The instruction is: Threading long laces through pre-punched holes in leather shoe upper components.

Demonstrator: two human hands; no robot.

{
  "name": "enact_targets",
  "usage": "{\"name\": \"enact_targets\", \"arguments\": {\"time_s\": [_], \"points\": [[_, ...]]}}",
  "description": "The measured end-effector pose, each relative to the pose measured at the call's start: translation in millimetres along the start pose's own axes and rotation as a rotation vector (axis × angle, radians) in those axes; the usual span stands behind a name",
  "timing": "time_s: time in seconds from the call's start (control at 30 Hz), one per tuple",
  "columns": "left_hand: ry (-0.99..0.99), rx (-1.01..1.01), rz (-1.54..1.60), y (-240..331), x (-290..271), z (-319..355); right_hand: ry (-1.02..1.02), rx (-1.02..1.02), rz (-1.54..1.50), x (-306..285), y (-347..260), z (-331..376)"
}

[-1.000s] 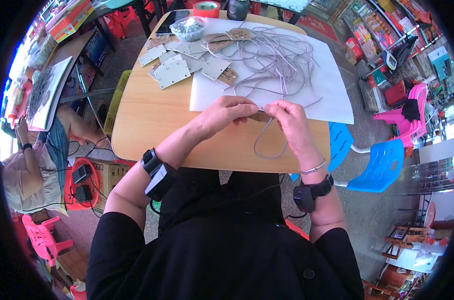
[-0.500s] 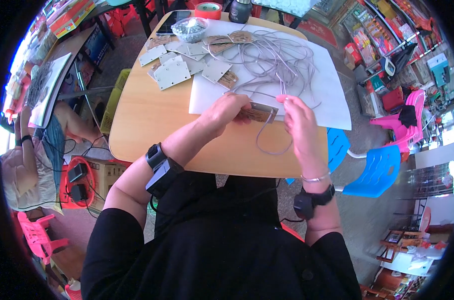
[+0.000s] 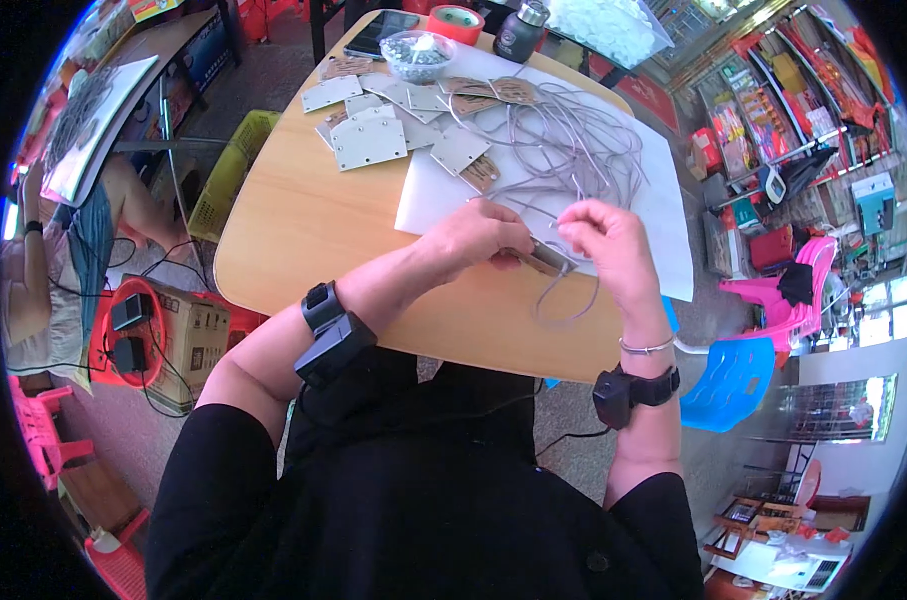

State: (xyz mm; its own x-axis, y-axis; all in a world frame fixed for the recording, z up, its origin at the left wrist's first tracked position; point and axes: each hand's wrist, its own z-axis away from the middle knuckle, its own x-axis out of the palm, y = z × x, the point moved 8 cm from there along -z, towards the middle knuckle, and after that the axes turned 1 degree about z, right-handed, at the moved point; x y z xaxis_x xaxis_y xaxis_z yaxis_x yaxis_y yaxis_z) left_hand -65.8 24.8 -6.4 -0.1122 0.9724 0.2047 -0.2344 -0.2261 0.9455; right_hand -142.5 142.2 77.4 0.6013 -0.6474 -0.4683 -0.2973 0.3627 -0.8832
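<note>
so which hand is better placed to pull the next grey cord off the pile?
Right hand, probably: it sits at the edge of the tangled pile of grey cords. The left hand grips the small brown card tag.

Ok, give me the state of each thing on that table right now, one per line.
Left hand: closed on the brown tag.
Right hand: fingers pinching the grey cord.
Brown tag: held between both hands.
Grey cord: loop hanging below the tag.
Cord pile: loose, tangled on the white sheet.
Grey cards: lying flat, scattered.
Clear bowl: upright, filled with small pieces.
</note>
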Motion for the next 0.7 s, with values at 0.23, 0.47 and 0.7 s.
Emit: {"name": "enact_targets", "arguments": {"time_s": [0.23,0.47,0.7], "points": [[-0.035,-0.002,0.054,1,-2,0,-0.210,0.099,-0.015,18,16,2],[-0.115,-0.054,0.093,-4,3,-3,-0.305,0.100,-0.133,28,23,5],[-0.192,-0.073,0.070,-8,10,-3,-0.250,-0.170,0.192,24,4,9]]}}
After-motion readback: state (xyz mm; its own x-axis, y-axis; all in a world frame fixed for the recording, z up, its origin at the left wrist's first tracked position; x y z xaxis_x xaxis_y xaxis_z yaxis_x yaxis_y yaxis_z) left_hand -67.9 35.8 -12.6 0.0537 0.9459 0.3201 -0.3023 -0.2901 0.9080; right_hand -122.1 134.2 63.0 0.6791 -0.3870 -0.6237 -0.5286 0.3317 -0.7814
